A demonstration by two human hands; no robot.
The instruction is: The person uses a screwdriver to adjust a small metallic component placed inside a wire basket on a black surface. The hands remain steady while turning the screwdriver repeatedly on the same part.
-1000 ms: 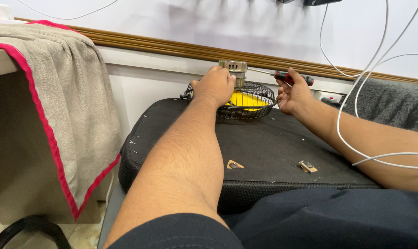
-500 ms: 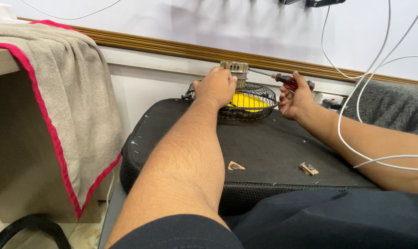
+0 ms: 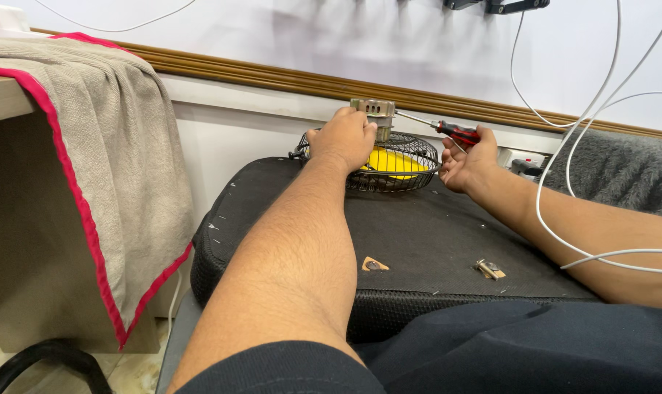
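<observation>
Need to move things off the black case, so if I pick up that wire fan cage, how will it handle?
The wire fan cage probably feels light but top-heavy: the metal motor sits above it. Its thin wires may flex. The left hand steadies it, suggesting it tips easily.

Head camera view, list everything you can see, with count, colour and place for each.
fan cage: one, black wire, yellow blades inside, far end of the case
motor: one, grey metal, on top of the cage
screwdriver: one, red and black handle, tip towards the motor
case: one, black, across the lap
small metal parts: two, pale, loose on the case
towel: one, beige with red edge, draped over the table at left
cables: several, white, hanging at right
blanket: one, grey, fuzzy, far right
left hand: on the motor and cage
right hand: holding the screwdriver
</observation>
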